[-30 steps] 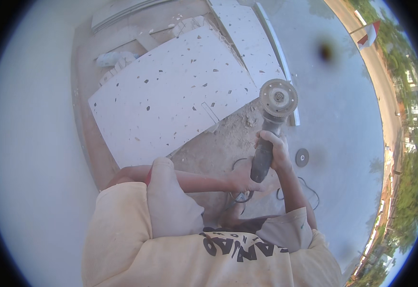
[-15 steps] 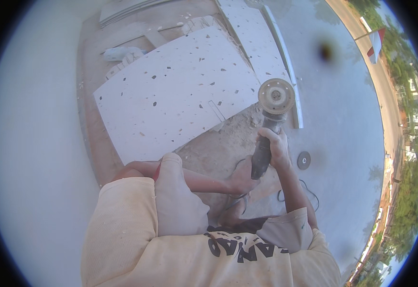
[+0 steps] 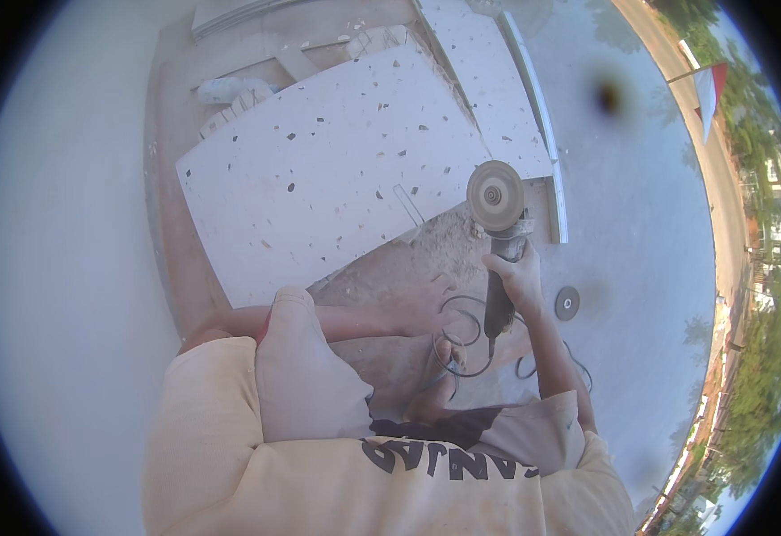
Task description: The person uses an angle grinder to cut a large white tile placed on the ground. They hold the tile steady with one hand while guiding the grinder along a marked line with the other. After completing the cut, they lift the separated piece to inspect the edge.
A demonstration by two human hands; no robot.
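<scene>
Right hand (image 3: 523,279) is closed round the grinder (image 3: 501,304), its disc (image 3: 495,201) beside the right corner of the slab (image 3: 337,170); contact cannot be confirmed. Left hand (image 3: 428,305), near the grinder's tail a second ago, is now apart; its finger spread cannot be told. Support therefore appears one-handed. The disc's teeth no longer show distinctly.

One bare hand gripping, the other held out low across the body.
From where I stand, the right hand (image 3: 522,279) is curled in a grip, thumb (image 3: 496,262) toward the left, its bare forearm (image 3: 553,357) running far and slightly left from the elbow. The left forearm (image 3: 346,322) passes the bent left knee (image 3: 292,302) and reaches rightward, nearly level; the left hand (image 3: 424,305) sits at its end, fingers too blurred to read.
</scene>
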